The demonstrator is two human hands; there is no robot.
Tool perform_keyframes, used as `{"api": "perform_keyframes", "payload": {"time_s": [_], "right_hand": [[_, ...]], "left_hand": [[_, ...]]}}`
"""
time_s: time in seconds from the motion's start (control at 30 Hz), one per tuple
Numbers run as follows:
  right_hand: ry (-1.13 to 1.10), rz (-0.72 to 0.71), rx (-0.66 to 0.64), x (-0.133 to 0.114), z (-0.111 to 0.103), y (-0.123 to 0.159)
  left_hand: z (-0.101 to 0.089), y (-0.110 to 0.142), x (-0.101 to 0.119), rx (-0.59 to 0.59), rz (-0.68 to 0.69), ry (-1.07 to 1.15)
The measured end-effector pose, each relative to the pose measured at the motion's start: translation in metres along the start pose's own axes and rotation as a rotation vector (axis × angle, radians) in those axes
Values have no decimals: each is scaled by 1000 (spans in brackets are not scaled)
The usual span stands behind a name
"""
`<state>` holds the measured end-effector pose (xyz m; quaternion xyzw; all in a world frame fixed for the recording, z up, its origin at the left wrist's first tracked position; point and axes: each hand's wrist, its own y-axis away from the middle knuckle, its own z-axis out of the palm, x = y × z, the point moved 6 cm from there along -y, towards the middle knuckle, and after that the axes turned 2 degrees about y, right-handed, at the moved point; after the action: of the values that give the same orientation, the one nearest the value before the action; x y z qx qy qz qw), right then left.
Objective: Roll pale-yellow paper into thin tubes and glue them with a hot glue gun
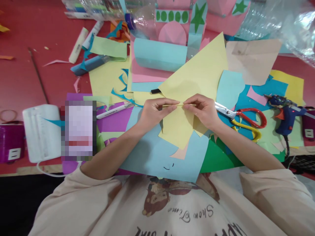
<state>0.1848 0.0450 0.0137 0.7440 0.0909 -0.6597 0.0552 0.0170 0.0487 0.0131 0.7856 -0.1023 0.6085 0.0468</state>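
Paper strip (pixel 181 105), thin and yellow, held mid-table above pale yellow paper (pixel 179 127). Left to right: white pen (pixel 114 110) on purple paper (pixel 112 123); left hand (pixel 155 113), thumb and finger pinching strip's left part; right hand (pixel 203 109), likewise pinching its right part; scissors (pixel 230 113), blades just beside that hand, handles red and yellow; blue glue gun (pixel 286 117) farther right.

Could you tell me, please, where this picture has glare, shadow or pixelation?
Head view: white glare on clear plastic, upper right; head view: soft shadow on light-blue paper below the left hand; head view: device at left pixelated.
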Motion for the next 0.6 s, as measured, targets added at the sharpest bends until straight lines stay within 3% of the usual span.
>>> {"api": "perform_keyframes", "payload": {"time_s": [0.3, 0.43, 0.6], "right_hand": [[-19, -52, -49, -3, 2, 0], [-70, 13, -109, 2, 6, 0], [41, 40, -124, 5, 6, -1]], "left_hand": [[3, 0, 0, -34, 17, 15], [4, 1, 3, -34, 62, -7], [5, 3, 8, -39, 100, -8]]}}
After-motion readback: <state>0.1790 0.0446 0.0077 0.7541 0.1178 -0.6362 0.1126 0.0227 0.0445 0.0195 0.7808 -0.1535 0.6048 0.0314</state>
